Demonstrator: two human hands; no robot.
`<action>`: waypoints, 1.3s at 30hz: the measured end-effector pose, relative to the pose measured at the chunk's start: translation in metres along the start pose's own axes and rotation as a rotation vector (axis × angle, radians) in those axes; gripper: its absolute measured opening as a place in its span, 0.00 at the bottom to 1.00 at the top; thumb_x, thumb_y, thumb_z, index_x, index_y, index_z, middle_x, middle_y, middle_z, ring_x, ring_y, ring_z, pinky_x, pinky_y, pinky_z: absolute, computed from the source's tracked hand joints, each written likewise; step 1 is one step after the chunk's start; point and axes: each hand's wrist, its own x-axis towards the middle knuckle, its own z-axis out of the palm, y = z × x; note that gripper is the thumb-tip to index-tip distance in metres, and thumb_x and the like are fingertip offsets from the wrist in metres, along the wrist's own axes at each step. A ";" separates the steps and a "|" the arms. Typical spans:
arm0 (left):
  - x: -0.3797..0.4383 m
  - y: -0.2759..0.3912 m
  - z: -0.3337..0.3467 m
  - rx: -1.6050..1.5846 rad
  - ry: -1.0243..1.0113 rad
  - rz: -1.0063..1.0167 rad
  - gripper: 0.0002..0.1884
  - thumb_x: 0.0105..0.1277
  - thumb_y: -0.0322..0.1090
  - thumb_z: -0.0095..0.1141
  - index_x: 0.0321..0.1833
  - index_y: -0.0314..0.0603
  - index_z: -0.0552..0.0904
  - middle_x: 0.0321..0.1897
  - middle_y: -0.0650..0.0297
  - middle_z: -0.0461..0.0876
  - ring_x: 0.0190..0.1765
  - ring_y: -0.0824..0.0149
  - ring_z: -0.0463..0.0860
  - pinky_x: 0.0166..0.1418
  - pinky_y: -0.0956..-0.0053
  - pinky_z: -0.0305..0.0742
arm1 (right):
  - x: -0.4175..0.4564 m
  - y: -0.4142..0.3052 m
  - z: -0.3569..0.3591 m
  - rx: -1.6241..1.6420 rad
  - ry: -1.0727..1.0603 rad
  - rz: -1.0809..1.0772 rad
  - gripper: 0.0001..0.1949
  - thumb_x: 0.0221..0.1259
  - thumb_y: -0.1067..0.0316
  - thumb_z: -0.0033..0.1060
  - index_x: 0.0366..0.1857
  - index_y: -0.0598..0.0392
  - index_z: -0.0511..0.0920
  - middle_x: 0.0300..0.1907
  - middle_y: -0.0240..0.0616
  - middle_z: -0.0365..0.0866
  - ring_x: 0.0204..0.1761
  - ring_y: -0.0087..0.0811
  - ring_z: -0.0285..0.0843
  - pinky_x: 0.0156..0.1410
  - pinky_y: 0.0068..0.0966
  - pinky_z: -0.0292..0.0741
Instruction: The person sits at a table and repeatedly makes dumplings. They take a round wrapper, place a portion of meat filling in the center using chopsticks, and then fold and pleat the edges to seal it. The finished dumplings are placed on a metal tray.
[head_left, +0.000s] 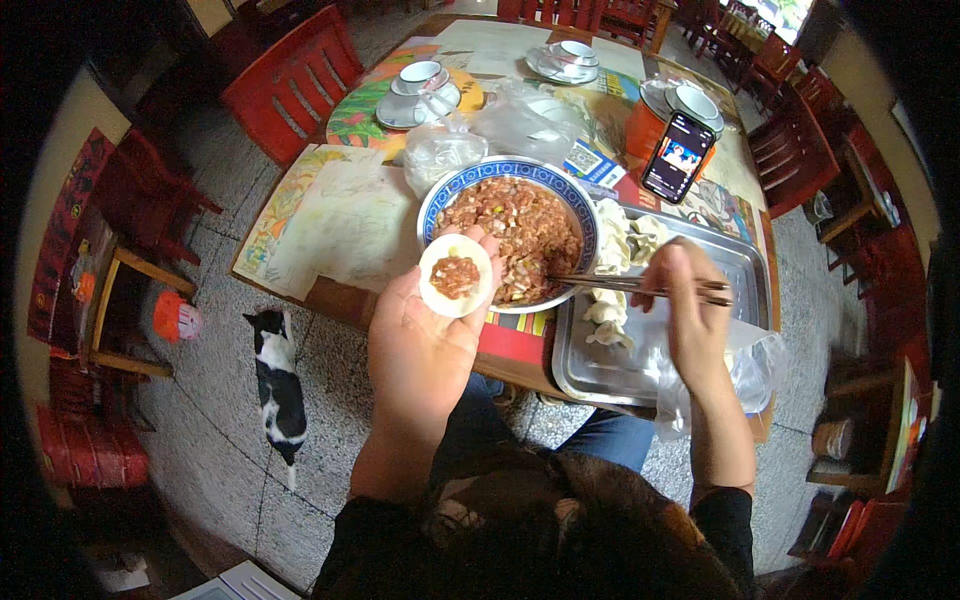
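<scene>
On the fingers and palm of my left hand lies a round dumpling wrapper, with a dab of minced meat filling in its middle. That hand is palm up, in front of the near rim of a blue-and-white bowl full of minced meat. My right hand grips a pair of dark chopsticks, whose tips reach into the meat at the bowl's right side. Beneath this hand is a metal tray with several folded dumplings along its left part.
A clear plastic bag lies over the tray's near right corner. Behind the tray, a smartphone leans on an orange container. Plastic-wrapped dishes stand farther back. A black-and-white cat is on the floor at left, near red chairs.
</scene>
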 end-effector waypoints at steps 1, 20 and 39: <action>-0.001 -0.001 0.001 0.001 0.007 0.004 0.26 0.73 0.30 0.35 0.70 0.19 0.60 0.70 0.38 0.63 0.74 0.46 0.63 0.80 0.54 0.58 | 0.000 0.007 0.002 -0.068 -0.041 -0.016 0.19 0.77 0.63 0.47 0.24 0.61 0.75 0.22 0.35 0.73 0.27 0.26 0.73 0.34 0.26 0.69; -0.046 -0.103 0.004 0.098 -0.080 -0.506 0.29 0.76 0.42 0.33 0.72 0.26 0.61 0.72 0.47 0.66 0.75 0.54 0.63 0.79 0.61 0.54 | -0.094 0.026 -0.022 -0.902 -0.046 -1.026 0.13 0.48 0.67 0.64 0.42 0.46 0.84 0.41 0.26 0.79 0.40 0.24 0.74 0.40 0.22 0.71; -0.030 -0.121 0.013 0.347 -0.080 -0.729 0.23 0.78 0.40 0.39 0.67 0.29 0.69 0.66 0.48 0.74 0.67 0.59 0.75 0.74 0.62 0.64 | -0.084 0.030 -0.083 -0.962 -0.272 -1.336 0.11 0.54 0.64 0.57 0.39 0.47 0.85 0.41 0.26 0.81 0.41 0.23 0.74 0.43 0.22 0.64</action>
